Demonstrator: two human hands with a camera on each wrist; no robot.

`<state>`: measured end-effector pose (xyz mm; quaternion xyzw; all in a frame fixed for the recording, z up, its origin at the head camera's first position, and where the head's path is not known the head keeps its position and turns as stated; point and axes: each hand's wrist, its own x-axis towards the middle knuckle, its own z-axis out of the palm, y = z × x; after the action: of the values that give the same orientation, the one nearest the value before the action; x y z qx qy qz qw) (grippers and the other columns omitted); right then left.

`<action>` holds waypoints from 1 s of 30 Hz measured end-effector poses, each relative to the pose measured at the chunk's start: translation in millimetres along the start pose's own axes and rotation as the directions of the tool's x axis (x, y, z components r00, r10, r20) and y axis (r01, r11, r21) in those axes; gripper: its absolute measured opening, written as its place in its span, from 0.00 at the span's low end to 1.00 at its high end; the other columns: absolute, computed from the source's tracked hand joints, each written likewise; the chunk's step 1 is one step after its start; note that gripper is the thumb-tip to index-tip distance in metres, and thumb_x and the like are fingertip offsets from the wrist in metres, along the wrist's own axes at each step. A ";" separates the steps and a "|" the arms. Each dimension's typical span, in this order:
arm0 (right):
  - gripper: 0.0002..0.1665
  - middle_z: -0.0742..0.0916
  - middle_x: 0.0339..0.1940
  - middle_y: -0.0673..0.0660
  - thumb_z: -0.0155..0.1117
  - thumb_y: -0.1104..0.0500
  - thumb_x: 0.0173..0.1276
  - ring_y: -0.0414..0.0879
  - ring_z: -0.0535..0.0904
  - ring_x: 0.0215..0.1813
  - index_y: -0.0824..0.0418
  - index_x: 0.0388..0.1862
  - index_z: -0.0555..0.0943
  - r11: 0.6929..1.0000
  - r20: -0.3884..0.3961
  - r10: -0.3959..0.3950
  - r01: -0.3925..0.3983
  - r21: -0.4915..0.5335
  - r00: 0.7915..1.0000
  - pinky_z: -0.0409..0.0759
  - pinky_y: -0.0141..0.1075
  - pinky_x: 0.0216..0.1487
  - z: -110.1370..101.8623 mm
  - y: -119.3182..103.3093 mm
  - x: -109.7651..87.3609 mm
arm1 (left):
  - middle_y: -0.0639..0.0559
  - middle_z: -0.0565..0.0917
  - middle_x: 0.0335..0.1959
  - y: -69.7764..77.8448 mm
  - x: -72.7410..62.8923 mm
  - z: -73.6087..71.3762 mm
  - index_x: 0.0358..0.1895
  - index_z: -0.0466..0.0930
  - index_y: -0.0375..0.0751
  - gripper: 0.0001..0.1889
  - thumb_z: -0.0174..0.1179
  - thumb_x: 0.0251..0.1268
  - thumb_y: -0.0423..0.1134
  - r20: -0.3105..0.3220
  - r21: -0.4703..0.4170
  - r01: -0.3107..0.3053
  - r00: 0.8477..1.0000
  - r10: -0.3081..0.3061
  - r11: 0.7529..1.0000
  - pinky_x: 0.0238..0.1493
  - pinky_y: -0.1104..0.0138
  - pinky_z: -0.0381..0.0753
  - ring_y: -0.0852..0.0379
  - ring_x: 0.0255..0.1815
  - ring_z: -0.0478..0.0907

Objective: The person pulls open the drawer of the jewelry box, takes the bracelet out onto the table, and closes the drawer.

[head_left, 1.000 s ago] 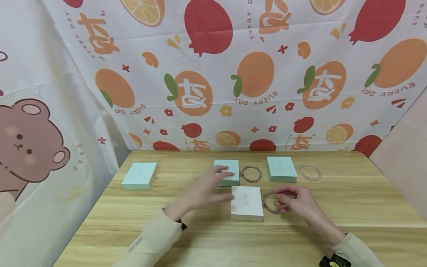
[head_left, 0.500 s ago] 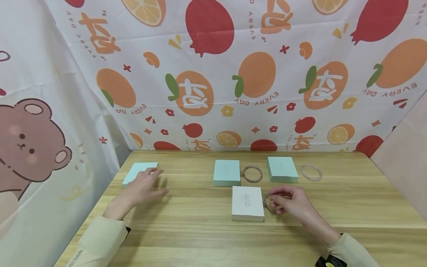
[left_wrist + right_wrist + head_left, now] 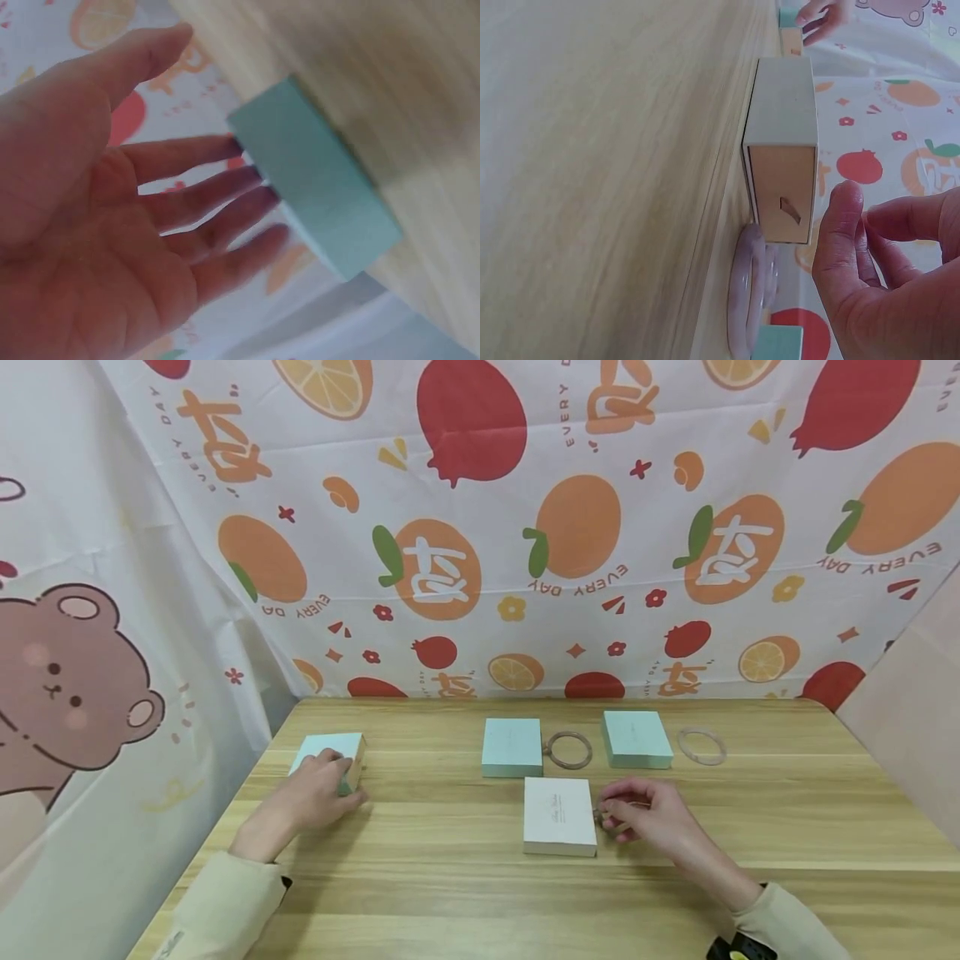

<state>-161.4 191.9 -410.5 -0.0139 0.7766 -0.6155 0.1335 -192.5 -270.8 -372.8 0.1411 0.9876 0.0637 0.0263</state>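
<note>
My left hand (image 3: 311, 795) is over a pale teal box (image 3: 333, 743) at the table's left. In the left wrist view, the fingertips touch the upper edge of this teal box (image 3: 319, 180), and the thumb stays apart from it. My right hand (image 3: 651, 814) hovers beside a white box (image 3: 558, 817), its fingers loosely bent and holding nothing. A marbled bangle (image 3: 742, 296) lies on the table below these fingers in the right wrist view; the hand mostly hides it in the head view. A small drawer tab (image 3: 790, 211) shows on the white box's end.
Two more teal boxes, one mid-table (image 3: 512, 747) and one farther right (image 3: 637, 739), stand along the back. A brownish bangle (image 3: 569, 750) lies by the first, a pale translucent bangle (image 3: 702, 747) by the second. Printed cloth (image 3: 495, 552) hangs behind the wooden table (image 3: 450, 893).
My left hand has moved from the middle to the left teal box, which has shifted slightly right and turned. My right hand has moved slightly left, covering the bangle beside the white box.
</note>
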 end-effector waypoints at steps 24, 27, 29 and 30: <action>0.12 0.89 0.37 0.63 0.63 0.66 0.73 0.45 0.85 0.34 0.73 0.50 0.83 0.994 0.086 -0.112 0.113 0.000 0.990 0.87 0.38 0.34 34.6 -13.3 -7.3 | 0.50 0.84 0.51 99.3 -30.7 12.9 0.57 0.85 0.40 0.23 0.75 0.57 0.38 -0.029 -0.105 -0.374 0.927 0.373 0.921 0.45 0.61 0.85 0.55 0.46 0.82; 0.12 0.89 0.37 0.65 0.64 0.66 0.72 0.45 0.85 0.34 0.74 0.49 0.83 0.990 0.126 -0.142 0.141 0.023 0.982 0.88 0.39 0.34 47.0 -18.1 -7.4 | 0.47 0.81 0.61 94.7 -28.8 8.2 0.65 0.79 0.42 0.33 0.78 0.54 0.42 -0.006 -0.146 -0.341 0.939 0.344 0.929 0.52 0.55 0.85 0.50 0.55 0.81; 0.12 0.89 0.36 0.67 0.63 0.65 0.72 0.46 0.85 0.33 0.74 0.48 0.83 0.987 0.156 -0.159 0.156 0.026 0.975 0.88 0.39 0.34 56.9 -21.6 -7.8 | 0.45 0.77 0.67 88.5 -25.3 6.2 0.69 0.76 0.44 0.39 0.80 0.50 0.44 0.015 -0.176 -0.306 0.950 0.313 0.936 0.56 0.50 0.83 0.46 0.62 0.78; 0.12 0.89 0.36 0.67 0.63 0.65 0.72 0.46 0.86 0.33 0.74 0.48 0.84 0.986 0.173 -0.166 0.165 0.021 0.971 0.88 0.40 0.34 62.0 -22.9 -7.9 | 0.44 0.76 0.70 84.9 -23.0 5.7 0.70 0.75 0.45 0.42 0.81 0.48 0.44 0.025 -0.184 -0.296 0.952 0.306 0.937 0.58 0.48 0.82 0.44 0.65 0.77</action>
<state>-143.2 128.8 -399.9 -0.1318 0.7562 -0.6233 0.1491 -146.6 -195.7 -366.3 0.2892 0.9436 0.1512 0.0552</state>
